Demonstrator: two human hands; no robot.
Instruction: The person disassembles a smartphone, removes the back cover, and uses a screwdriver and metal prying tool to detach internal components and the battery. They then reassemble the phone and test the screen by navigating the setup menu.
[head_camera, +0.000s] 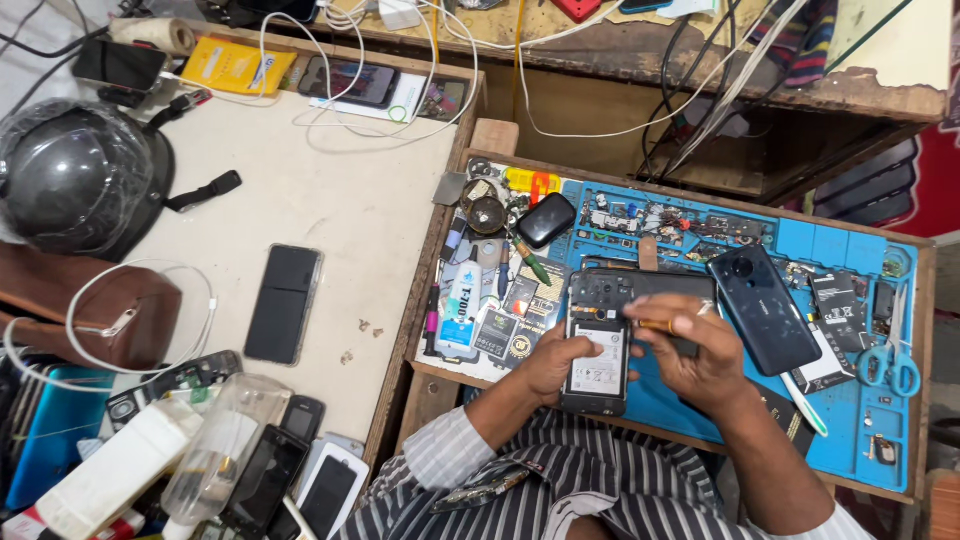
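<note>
Hands (640, 355) on opened phone (600, 350)

Bare blue mat (690, 415) lies open below the dark phone back cover (763, 308); scissors (890, 365) crowd its right; parts clutter (620, 220) blocks above; bottle (460, 308) stands well left.

A single view is given, taken from a camera worn on the person's head. The scene is seen from above, looking steeply down and forward over the striped sleeves. The blue work mat (850, 250) is seen close, at arm's length; a pale table (330, 200) is seen to its left.
</note>
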